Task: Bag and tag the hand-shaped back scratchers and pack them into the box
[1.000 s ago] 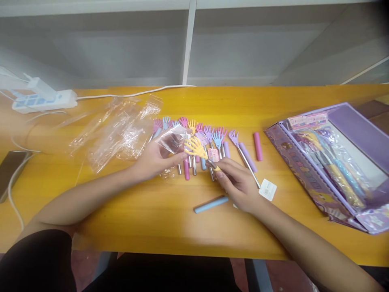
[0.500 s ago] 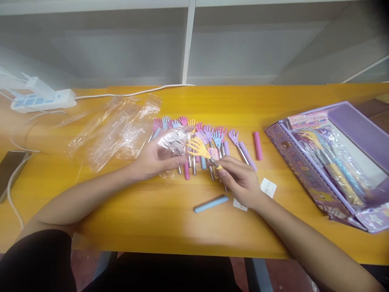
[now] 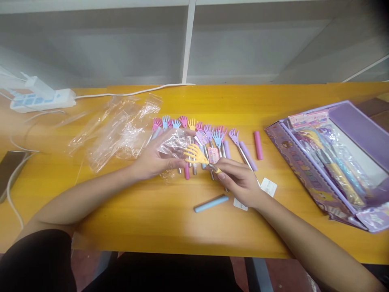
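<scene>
My left hand is closed on a clear plastic bag, its mouth facing right. My right hand grips a yellow back scratcher by its handle, most of which the fingers hide. The scratcher's hand-shaped head points left, right at the bag's mouth; I cannot tell whether its tips are inside. Behind both hands lie several more back scratchers in pink, blue, purple and yellow, among them a purple one and a blue one. Small printed tags lie among them.
To the right stands a purple display box with bagged scratchers. Clear bags are heaped at left, near a white power strip and cables. A blue handle tube lies in front, a pink tube farther right.
The yellow back scratcher has shifted slightly left and down, toward the bag's mouth. My left hand holds the bag in nearly the same place.
</scene>
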### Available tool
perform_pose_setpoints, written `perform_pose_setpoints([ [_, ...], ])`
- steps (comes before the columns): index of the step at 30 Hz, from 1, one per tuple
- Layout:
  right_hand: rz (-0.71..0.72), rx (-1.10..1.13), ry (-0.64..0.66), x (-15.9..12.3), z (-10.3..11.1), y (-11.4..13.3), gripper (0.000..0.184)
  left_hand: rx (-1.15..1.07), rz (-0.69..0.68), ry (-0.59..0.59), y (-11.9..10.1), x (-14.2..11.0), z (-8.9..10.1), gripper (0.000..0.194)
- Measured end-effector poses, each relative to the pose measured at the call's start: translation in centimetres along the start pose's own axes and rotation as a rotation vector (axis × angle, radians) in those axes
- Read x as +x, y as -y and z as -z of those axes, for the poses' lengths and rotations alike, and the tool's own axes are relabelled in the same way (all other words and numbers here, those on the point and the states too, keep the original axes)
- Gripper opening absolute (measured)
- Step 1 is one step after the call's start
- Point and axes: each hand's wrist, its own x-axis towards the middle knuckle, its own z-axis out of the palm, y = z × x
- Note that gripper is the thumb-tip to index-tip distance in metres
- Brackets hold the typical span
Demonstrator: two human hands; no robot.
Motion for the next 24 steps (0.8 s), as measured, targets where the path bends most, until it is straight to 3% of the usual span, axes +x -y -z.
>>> perform_pose_setpoints([
  [10,-0.028,0.04,-0.019,-0.1,0.0,-0.2,0.021,-0.082,-0.016,-0.026,0.2,0.0,-0.3,0.069],
  [13,-0.182,0.204,-0.101,-0.4,-0.5,-0.1,0.017,-0.085,0.007,0.018,-0.3,-0.2,-0.8,0.071],
  [16,-0.36,0.435,-0.129,-0.6,-1.3,0.7,0.035,-0.06,0.038,0.104,-0.5,-0.6,-1.5,0.069],
  [18,-0.418,0.521,-0.088,-0.7,-1.8,1.4,0.043,0.004,-0.007,0.167,-0.4,-0.9,-2.1,0.065],
  [21,-0.494,0.591,-0.083,-0.6,-2.3,2.3,0.038,0.129,-0.097,0.224,0.2,-1.4,-2.7,0.063],
  [24,-0.544,0.612,-0.085,-0.4,-2.3,2.4,0.038,0.104,-0.108,0.239,1.0,-1.5,-2.7,0.074],
])
